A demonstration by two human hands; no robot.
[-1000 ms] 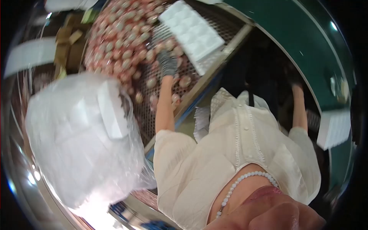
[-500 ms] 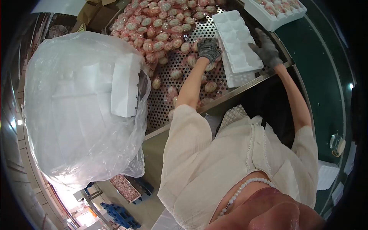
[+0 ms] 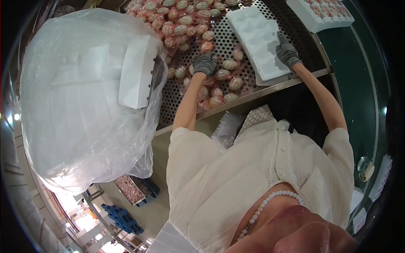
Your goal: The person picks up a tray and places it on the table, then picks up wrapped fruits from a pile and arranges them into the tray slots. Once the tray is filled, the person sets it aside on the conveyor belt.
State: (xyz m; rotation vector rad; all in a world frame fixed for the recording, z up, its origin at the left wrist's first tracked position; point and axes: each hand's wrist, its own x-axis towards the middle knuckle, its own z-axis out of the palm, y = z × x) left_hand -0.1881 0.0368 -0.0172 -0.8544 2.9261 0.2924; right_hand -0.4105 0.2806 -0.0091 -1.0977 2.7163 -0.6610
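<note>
Egg-shaped items in clear, pinkish plastic wrap, which look like wrapped eggs (image 3: 235,83), lie on a perforated metal surface (image 3: 168,114). My left hand (image 3: 204,63), in a grey striped glove, is among them with its fingers curled down over a wrapped egg, mostly hidden beneath the glove. A white foam tray (image 3: 257,46) with moulded hollows lies to the right, over another white piece. My gloved right hand (image 3: 287,51) grips the tray's right edge, fingers close together.
A big clear plastic bag (image 3: 84,126) of white foam boxes stands at the left. A filled white tray (image 3: 322,14) sits at the upper right on a green surface (image 3: 354,84). A metal rim (image 3: 253,94) borders the table near me. Blue pallets (image 3: 120,217) are below left.
My left hand has moved left across the wrapped eggs, and several lie differently near the front rim. My right hand has closed in from spread fingers onto the tray's edge. The view has shifted slightly.
</note>
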